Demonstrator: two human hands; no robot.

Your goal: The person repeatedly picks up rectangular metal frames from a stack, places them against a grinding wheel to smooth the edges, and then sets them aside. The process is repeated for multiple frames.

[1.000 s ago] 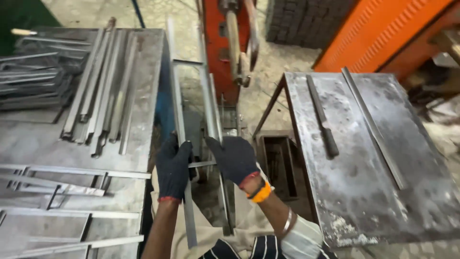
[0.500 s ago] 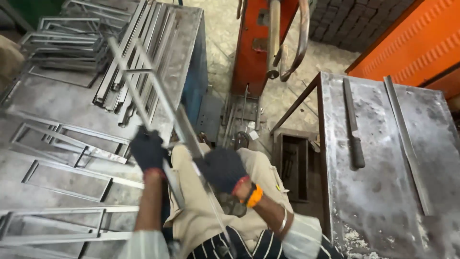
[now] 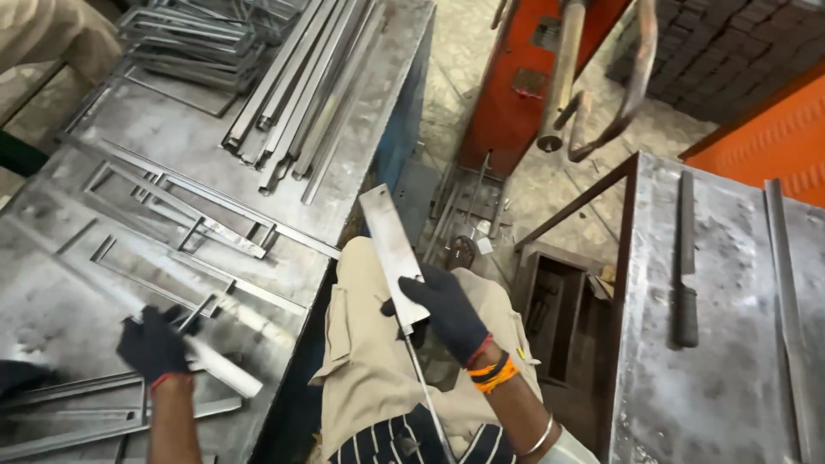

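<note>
On the steel table (image 3: 77, 283), the gloved left hand (image 3: 153, 345) gripped a blurred metal strip (image 3: 202, 357). Right of the table, over the lap, the gloved right hand (image 3: 447, 311) pinched a flat metal bar (image 3: 392, 254).

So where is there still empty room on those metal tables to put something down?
On the right table, the wide bare patch between the dark bar and the long strip by the far edge. On the left table, a smaller bare patch between the bundle of strips and the flat frames. It is crowded around the left hand, among frames.
</note>
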